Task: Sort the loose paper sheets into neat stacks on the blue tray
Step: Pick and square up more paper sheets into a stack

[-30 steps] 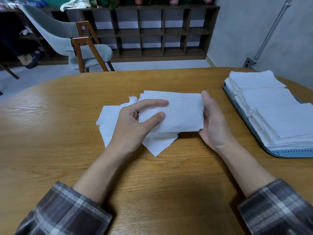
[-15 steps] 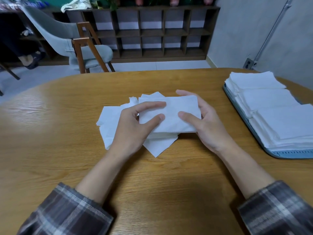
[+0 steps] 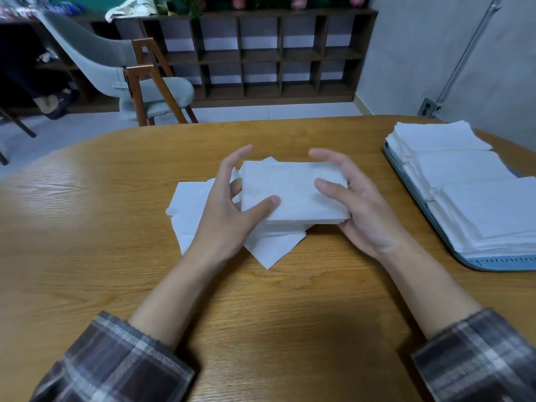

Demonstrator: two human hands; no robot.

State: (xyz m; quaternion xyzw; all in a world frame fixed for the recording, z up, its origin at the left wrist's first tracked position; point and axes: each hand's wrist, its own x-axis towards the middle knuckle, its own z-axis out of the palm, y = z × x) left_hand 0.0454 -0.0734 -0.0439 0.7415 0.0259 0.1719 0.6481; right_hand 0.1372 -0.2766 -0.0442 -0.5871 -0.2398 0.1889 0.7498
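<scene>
A small squared stack of white paper sheets point(image 3: 293, 192) sits between both hands, just above the table's middle. My left hand point(image 3: 223, 224) holds its left edge, thumb on top, other fingers behind and below, index finger raised. My right hand point(image 3: 368, 216) cups the right edge, with the thumb lying on top and the index finger curved over the far side. Under and to the left lie loose white sheets point(image 3: 185, 204), fanned at angles. The blue tray point(image 3: 493, 264) at the right edge carries three neat white stacks point(image 3: 464, 175) in a row.
All of this lies on a round wooden table point(image 3: 261, 300). Beyond its far edge stand a grey chair with wooden legs point(image 3: 139, 91) and a dark cubby shelf point(image 3: 261, 53) along the wall. Plaid sleeves cover both forearms at the bottom.
My right hand went from lying flat against the stack's right edge to gripping it with the thumb on top. The left index finger lifted off the top. The stack looks narrower and squarer.
</scene>
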